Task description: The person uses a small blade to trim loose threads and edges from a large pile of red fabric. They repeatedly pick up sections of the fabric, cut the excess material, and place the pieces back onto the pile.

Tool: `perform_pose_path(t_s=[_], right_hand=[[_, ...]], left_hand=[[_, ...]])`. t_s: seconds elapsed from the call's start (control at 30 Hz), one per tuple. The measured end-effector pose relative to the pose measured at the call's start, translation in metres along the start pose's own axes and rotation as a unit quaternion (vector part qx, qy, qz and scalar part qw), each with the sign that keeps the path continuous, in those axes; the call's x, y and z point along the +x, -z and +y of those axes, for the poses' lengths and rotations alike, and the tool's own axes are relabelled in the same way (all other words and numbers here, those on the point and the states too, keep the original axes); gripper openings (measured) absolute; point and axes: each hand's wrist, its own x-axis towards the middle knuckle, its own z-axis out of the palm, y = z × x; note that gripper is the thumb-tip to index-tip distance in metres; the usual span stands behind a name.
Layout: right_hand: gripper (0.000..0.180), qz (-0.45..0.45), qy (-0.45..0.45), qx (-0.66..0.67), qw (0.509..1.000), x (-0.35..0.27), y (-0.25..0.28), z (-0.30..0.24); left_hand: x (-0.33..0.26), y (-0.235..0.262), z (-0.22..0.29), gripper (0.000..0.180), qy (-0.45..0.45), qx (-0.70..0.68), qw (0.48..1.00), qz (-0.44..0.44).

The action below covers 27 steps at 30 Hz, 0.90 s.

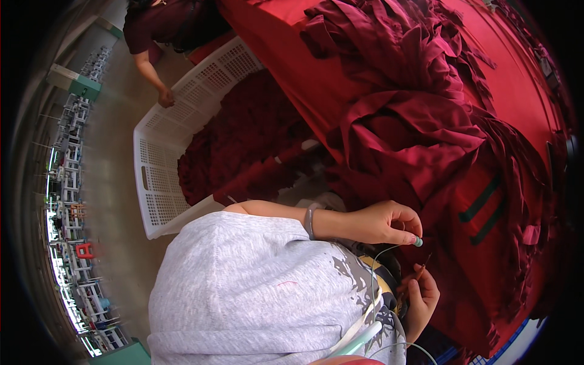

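Note:
My left hand (392,224), with a bracelet (310,220) on its wrist, is closed in a pinch. At its fingertips is a small pale-green knob (418,241), from which a thin green cord (373,267) runs down past my grey shirt (243,280). My right hand (421,301) is just below, thumb and forefinger together on a thin dark strand (427,260). What the strand belongs to cannot be made out against the dark red cloth (420,128) piled beyond both hands.
A red-covered table (310,79) holds the heaped cloth, with two dark green strips (483,210) near its right side. Left of it stands a white perforated bin (161,182) full of dark red cloth. A co-worker's hand (166,97) rests by its rim. Machines (73,164) line the far left.

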Motion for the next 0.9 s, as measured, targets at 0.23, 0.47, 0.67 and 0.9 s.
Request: perform_pose_path(t_s=[0.23, 0.47, 0.67, 0.9], right_hand=[[0.033, -0.003, -0.008, -0.01, 1.0, 0.001, 0.0, -0.003], [0.031, -0.004, 0.004, 0.009, 1.0, 0.002, -0.003, -0.004], [0.032, 0.023, 0.033, 0.016, 0.999, 0.001, -0.005, -0.007], [0.054, 0.105, 0.116, 0.097, 0.983, 0.011, 0.005, -0.01]], left_hand=[[0.0, -0.001, 0.002, 0.016, 0.006, -0.015, 1.0, 0.004], [-0.002, 0.0, 0.004, 0.017, 0.021, 0.008, 1.0, -0.003], [0.001, 0.0, 0.003, 0.018, 0.016, 0.025, 0.999, -0.014], [-0.001, 0.011, 0.011, 0.015, 0.083, -0.088, 0.993, 0.016]])
